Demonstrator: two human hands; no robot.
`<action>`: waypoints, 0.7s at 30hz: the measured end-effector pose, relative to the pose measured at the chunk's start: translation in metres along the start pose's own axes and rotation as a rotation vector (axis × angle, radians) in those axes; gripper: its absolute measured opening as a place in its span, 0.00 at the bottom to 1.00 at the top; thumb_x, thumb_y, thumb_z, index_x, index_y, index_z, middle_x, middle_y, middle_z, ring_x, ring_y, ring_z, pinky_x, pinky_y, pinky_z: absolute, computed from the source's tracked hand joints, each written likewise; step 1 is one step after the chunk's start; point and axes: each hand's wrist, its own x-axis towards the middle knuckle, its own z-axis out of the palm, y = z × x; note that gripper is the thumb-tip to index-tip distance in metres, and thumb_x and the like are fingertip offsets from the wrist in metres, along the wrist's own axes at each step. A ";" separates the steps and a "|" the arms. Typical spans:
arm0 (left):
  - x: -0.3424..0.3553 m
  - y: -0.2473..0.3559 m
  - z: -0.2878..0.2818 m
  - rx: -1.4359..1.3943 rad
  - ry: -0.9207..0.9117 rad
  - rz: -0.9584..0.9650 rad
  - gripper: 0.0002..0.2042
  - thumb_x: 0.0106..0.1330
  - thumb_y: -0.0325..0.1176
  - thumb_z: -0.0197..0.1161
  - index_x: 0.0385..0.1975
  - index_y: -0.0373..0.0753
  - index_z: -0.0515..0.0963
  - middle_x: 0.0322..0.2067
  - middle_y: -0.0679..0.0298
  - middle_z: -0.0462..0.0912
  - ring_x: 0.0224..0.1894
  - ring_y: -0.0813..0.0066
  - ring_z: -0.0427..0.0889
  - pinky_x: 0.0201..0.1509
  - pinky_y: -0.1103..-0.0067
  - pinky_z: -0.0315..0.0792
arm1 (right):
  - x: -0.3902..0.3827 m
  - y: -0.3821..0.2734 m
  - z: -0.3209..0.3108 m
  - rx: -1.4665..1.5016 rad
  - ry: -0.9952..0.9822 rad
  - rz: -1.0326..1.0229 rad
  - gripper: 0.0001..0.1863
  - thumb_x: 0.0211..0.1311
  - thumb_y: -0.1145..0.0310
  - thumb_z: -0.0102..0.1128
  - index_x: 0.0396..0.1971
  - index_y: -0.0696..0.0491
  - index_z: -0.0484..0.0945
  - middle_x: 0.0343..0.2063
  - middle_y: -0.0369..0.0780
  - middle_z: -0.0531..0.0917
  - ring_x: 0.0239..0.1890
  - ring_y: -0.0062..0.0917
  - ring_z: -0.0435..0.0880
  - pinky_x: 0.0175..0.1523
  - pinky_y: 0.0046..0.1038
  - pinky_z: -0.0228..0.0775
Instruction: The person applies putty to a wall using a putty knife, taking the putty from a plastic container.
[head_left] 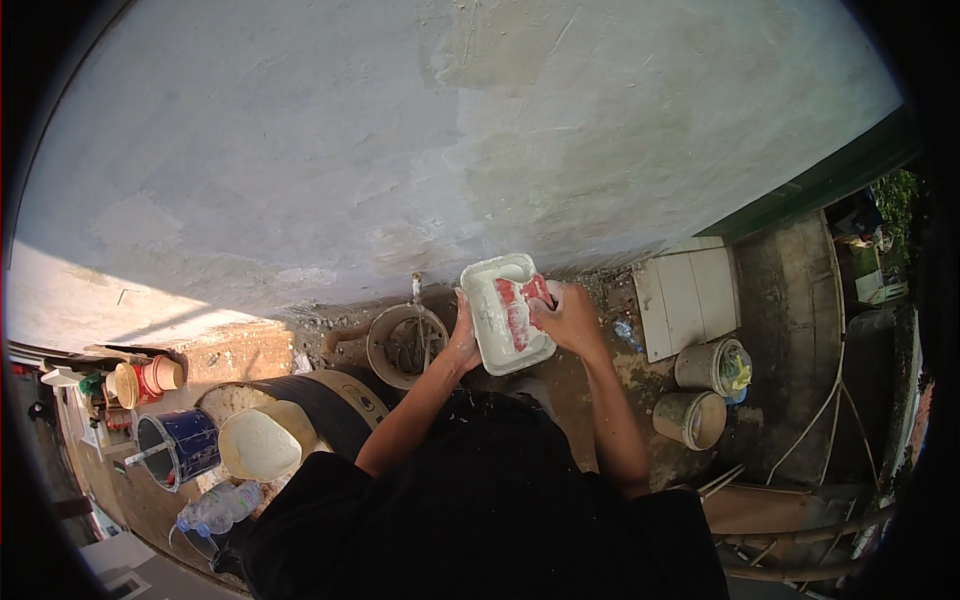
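Observation:
A white rectangular tray (pixel 484 330) smeared with pale paste is held up in the middle of the view, in front of the wall. My left hand (pixel 462 338) grips its left edge, fingers along the side. My right hand (pixel 560 322) is closed on a red scraper (pixel 508 305), which lies across the inside of the tray with white paste on it. Part of the scraper's handle is hidden under my fingers.
The patched wall (pixel 450 130) fills the upper view. Below it stand a bucket with tools (pixel 378 350), a large drum (pixel 335 390), a blue bucket (pixel 195 435), a cream container (pixel 255 445) and plastic bottles (pixel 230 505). Pale panels (pixel 680 300) and two grey buckets (pixel 700 415) are right.

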 end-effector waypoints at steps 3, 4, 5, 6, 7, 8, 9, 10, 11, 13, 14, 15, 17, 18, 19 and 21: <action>0.001 -0.003 0.000 0.010 0.020 -0.002 0.47 0.57 0.75 0.30 0.68 0.42 0.54 0.63 0.56 0.64 0.64 0.59 0.67 0.67 0.60 0.62 | 0.000 0.003 0.008 0.121 -0.045 0.002 0.10 0.51 0.68 0.61 0.26 0.60 0.78 0.20 0.50 0.80 0.24 0.43 0.80 0.32 0.37 0.69; 0.002 -0.004 0.000 0.021 0.045 0.001 0.47 0.57 0.75 0.30 0.67 0.43 0.54 0.63 0.56 0.65 0.63 0.60 0.67 0.67 0.60 0.62 | 0.000 0.007 0.014 0.092 -0.036 0.010 0.10 0.51 0.68 0.61 0.26 0.60 0.79 0.20 0.49 0.80 0.23 0.43 0.80 0.32 0.36 0.69; 0.002 -0.004 -0.001 0.021 0.046 0.000 0.47 0.57 0.75 0.30 0.67 0.43 0.54 0.63 0.56 0.65 0.63 0.60 0.67 0.67 0.60 0.62 | 0.000 0.004 0.016 0.062 -0.028 0.018 0.10 0.51 0.68 0.61 0.26 0.60 0.79 0.20 0.49 0.80 0.23 0.42 0.80 0.32 0.35 0.69; 0.002 -0.004 -0.001 0.015 0.036 0.006 0.46 0.58 0.75 0.29 0.67 0.43 0.55 0.62 0.56 0.65 0.63 0.60 0.67 0.67 0.60 0.62 | 0.001 0.001 0.016 0.062 -0.028 0.018 0.10 0.51 0.68 0.61 0.26 0.60 0.79 0.20 0.49 0.80 0.23 0.42 0.80 0.32 0.35 0.69; 0.003 -0.004 -0.001 0.008 0.026 0.011 0.46 0.59 0.74 0.29 0.67 0.43 0.55 0.62 0.56 0.66 0.63 0.60 0.68 0.67 0.60 0.62 | 0.001 -0.003 0.015 0.085 -0.035 -0.004 0.10 0.51 0.68 0.61 0.27 0.60 0.79 0.20 0.49 0.80 0.23 0.42 0.79 0.32 0.35 0.69; 0.002 -0.004 -0.002 0.009 0.027 0.010 0.46 0.59 0.74 0.29 0.67 0.43 0.55 0.62 0.56 0.66 0.63 0.60 0.68 0.67 0.60 0.62 | 0.000 -0.007 0.014 0.109 -0.044 -0.026 0.09 0.51 0.68 0.61 0.27 0.59 0.79 0.20 0.49 0.80 0.23 0.41 0.79 0.32 0.35 0.69; 0.002 -0.004 -0.003 -0.013 0.016 0.003 0.45 0.59 0.74 0.30 0.67 0.43 0.55 0.62 0.56 0.66 0.62 0.60 0.68 0.67 0.61 0.62 | 0.001 -0.005 0.015 0.110 -0.044 -0.025 0.09 0.51 0.68 0.61 0.27 0.59 0.79 0.20 0.49 0.80 0.23 0.41 0.79 0.32 0.35 0.69; 0.002 -0.004 -0.003 -0.035 0.005 -0.003 0.45 0.59 0.74 0.30 0.67 0.43 0.56 0.62 0.57 0.66 0.62 0.60 0.68 0.67 0.61 0.63 | 0.002 -0.002 0.017 0.091 -0.074 -0.023 0.10 0.51 0.68 0.62 0.28 0.59 0.80 0.21 0.49 0.80 0.23 0.41 0.79 0.32 0.35 0.69; 0.002 -0.004 -0.004 -0.034 0.004 -0.005 0.45 0.59 0.74 0.30 0.67 0.43 0.56 0.62 0.57 0.66 0.62 0.60 0.68 0.67 0.61 0.63 | 0.003 0.001 0.019 0.070 -0.102 -0.020 0.10 0.51 0.68 0.62 0.29 0.59 0.80 0.21 0.50 0.80 0.22 0.40 0.78 0.32 0.35 0.69; 0.003 -0.005 -0.004 -0.016 0.042 0.022 0.45 0.59 0.73 0.30 0.67 0.42 0.55 0.62 0.56 0.66 0.62 0.60 0.68 0.66 0.61 0.63 | 0.005 0.004 0.020 0.120 -0.101 -0.022 0.09 0.51 0.69 0.62 0.29 0.59 0.80 0.20 0.48 0.80 0.22 0.35 0.78 0.31 0.33 0.69; 0.004 -0.005 -0.005 -0.014 0.041 0.022 0.45 0.59 0.73 0.30 0.67 0.42 0.55 0.62 0.56 0.66 0.62 0.60 0.68 0.66 0.61 0.63 | 0.006 0.006 0.022 0.170 -0.102 -0.024 0.08 0.51 0.70 0.62 0.29 0.59 0.81 0.19 0.46 0.81 0.21 0.30 0.78 0.31 0.32 0.69; 0.004 -0.005 -0.005 0.016 0.044 0.031 0.45 0.59 0.73 0.30 0.67 0.42 0.55 0.62 0.56 0.66 0.62 0.60 0.68 0.67 0.61 0.63 | 0.008 0.009 0.022 0.170 -0.100 -0.025 0.08 0.51 0.70 0.62 0.29 0.59 0.81 0.19 0.46 0.81 0.21 0.30 0.78 0.31 0.32 0.69; 0.005 -0.005 -0.006 0.047 0.046 0.043 0.45 0.59 0.73 0.30 0.67 0.42 0.55 0.62 0.56 0.65 0.63 0.60 0.68 0.67 0.62 0.63 | 0.011 0.016 0.021 0.310 -0.227 0.112 0.08 0.57 0.76 0.59 0.35 0.61 0.81 0.25 0.35 0.83 0.26 0.14 0.76 0.31 0.24 0.70; 0.005 -0.006 -0.007 0.048 0.068 0.040 0.45 0.59 0.74 0.30 0.67 0.41 0.55 0.62 0.56 0.66 0.63 0.60 0.68 0.67 0.62 0.63 | 0.011 0.017 0.021 0.309 -0.227 0.109 0.08 0.57 0.76 0.59 0.35 0.61 0.81 0.25 0.35 0.83 0.26 0.14 0.76 0.31 0.24 0.70; 0.004 -0.006 -0.007 0.049 0.090 0.036 0.46 0.59 0.74 0.30 0.67 0.41 0.56 0.62 0.55 0.66 0.63 0.60 0.67 0.67 0.63 0.62 | 0.011 0.019 0.021 0.397 -0.210 0.151 0.07 0.57 0.75 0.59 0.34 0.61 0.82 0.23 0.35 0.82 0.26 0.13 0.76 0.31 0.23 0.70; 0.004 -0.004 -0.005 0.048 0.083 0.037 0.46 0.59 0.74 0.30 0.67 0.41 0.55 0.62 0.55 0.65 0.63 0.59 0.67 0.67 0.62 0.62 | 0.011 0.020 0.019 0.482 -0.190 0.191 0.07 0.56 0.75 0.59 0.33 0.61 0.82 0.22 0.34 0.82 0.26 0.12 0.76 0.31 0.23 0.70</action>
